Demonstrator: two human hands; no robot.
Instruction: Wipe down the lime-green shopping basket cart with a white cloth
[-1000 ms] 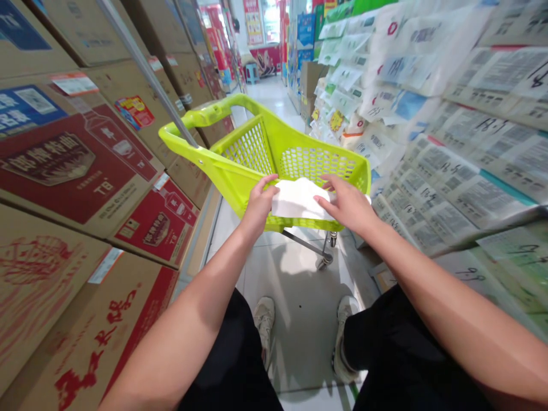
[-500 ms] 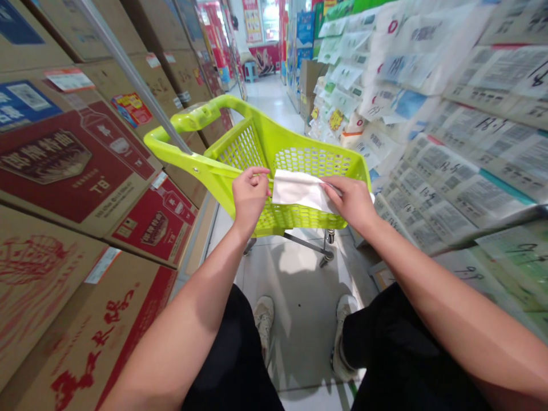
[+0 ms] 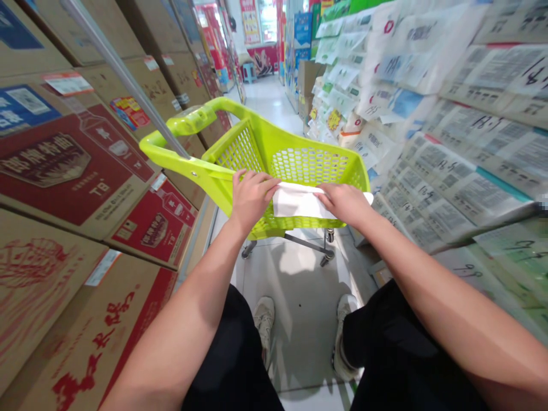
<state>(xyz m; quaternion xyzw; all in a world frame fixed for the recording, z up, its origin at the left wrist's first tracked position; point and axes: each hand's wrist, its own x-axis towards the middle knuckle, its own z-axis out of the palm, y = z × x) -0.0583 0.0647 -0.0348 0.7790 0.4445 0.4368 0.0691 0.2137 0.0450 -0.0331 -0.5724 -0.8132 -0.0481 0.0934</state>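
Observation:
A white cloth (image 3: pixel 299 202) is folded over the near rim of a lime-green shopping cart (image 3: pixel 321 144), part of it hanging down the outside. My left hand (image 3: pixel 253 197) bends over that rim, its fingertips closed at the cloth's upper left corner. Toward the other end, my right hand (image 3: pixel 345 202) grips the cloth against the rim, fingers curled and thumb partly hidden. A bit of white shows past the right hand's knuckles. The cart stands crosswise in front of me, its handle (image 3: pixel 192 121) at the left.
Stacked cardboard cartons (image 3: pixel 72 160) wall the left side, with a slanted metal pole (image 3: pixel 124 74) before them. Packaged paper goods (image 3: pixel 449 160) are piled along the right. Past the cart, the tiled aisle (image 3: pixel 269 105) runs to a blue stool (image 3: pixel 249 72).
My left hand has opened from a pinch and come down onto the rim at the cloth's corner. The cloth now lies flatter along the rim, and my right hand has pressed down slightly.

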